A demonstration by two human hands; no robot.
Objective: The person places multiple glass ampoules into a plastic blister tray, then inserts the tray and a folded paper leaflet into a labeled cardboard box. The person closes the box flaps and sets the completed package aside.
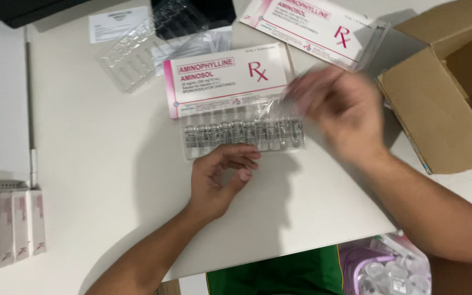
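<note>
Clear plastic tray of glass ampoules (244,135) lies on the white table (94,164) below its pink-and-white carton (225,79). Left hand (219,177), loosely curled, steadies its near edge; blurred right hand (342,112), grip unclear, should lift gently.

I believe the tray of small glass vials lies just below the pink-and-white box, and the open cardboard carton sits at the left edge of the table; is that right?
Not quite: the cardboard carton sits at the right edge of the table, not the left. The head view shows it. The tray of vials does lie just below the pink-and-white box.
</note>
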